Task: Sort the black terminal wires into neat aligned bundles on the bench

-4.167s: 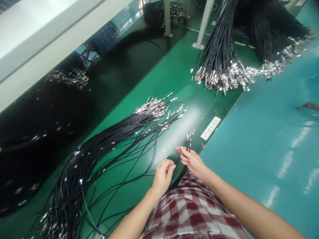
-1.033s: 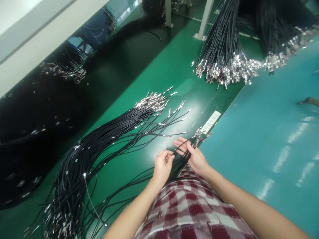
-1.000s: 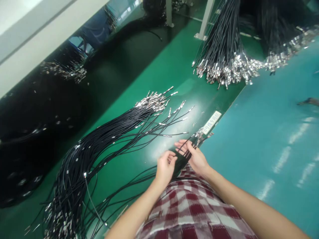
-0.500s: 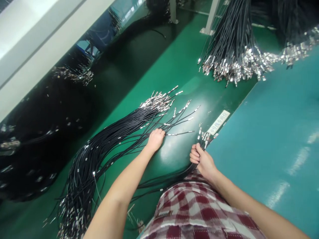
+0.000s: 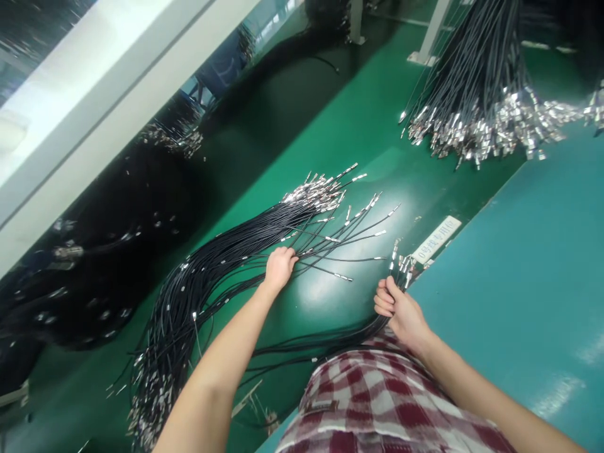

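A long bundle of black cables [image 5: 221, 245] with shiny metal terminals curves across the green surface. My left hand [image 5: 280, 269] is closed around a few black cables at its near side, and their loose ends [image 5: 340, 242] fan out to the right past my fingers. Farther right, my right hand [image 5: 399, 309] grips a smaller bunch of cables [image 5: 363, 328] just below their metal ends [image 5: 402, 267]. That bunch trails left in front of the checked garment [image 5: 372, 393]. My fingers hide the exact number of cables in each hand.
A thick hanging bundle of terminal-ended cables [image 5: 491, 100] is at the upper right. A white label strip with writing [image 5: 438, 239] lies along the edge of the blue-green surface [image 5: 519, 270]. A pale beam [image 5: 117, 94] crosses the upper left, with dark cable heaps [image 5: 94, 283] beneath.
My left hand has slid back left along the cables, and one more cable end sticks out below the fan. My right hand keeps its bunch. The whole view has shifted.
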The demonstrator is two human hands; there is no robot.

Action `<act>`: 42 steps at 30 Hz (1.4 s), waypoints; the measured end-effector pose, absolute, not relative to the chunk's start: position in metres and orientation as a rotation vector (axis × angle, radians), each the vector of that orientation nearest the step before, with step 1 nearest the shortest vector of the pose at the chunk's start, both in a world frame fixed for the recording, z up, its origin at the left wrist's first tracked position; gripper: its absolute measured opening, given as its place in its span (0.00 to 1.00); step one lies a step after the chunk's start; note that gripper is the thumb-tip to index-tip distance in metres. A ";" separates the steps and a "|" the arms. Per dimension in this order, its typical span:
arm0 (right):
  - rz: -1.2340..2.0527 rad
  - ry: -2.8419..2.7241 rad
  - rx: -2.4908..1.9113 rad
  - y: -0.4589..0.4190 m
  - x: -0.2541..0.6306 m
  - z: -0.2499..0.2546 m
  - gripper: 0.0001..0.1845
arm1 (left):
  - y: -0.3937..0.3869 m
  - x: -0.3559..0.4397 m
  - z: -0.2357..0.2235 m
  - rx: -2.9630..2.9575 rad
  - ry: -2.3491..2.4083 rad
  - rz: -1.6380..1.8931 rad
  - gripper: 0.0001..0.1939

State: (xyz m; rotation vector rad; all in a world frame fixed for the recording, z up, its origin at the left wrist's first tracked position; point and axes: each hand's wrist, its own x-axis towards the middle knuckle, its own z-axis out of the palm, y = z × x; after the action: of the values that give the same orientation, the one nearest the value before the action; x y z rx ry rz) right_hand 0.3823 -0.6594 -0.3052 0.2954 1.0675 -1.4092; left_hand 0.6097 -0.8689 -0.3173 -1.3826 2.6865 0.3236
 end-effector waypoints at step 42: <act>-1.523 0.978 0.327 -0.665 0.387 -0.281 0.22 | -0.672 0.635 -0.269 -1.365 2.562 1.608 0.09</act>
State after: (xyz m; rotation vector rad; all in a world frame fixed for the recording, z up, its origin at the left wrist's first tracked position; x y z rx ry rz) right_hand 0.3872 -0.6654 -0.2814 0.3268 0.9783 -1.5225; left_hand 0.6349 -0.6723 -0.2689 -1.3654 2.5618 1.6081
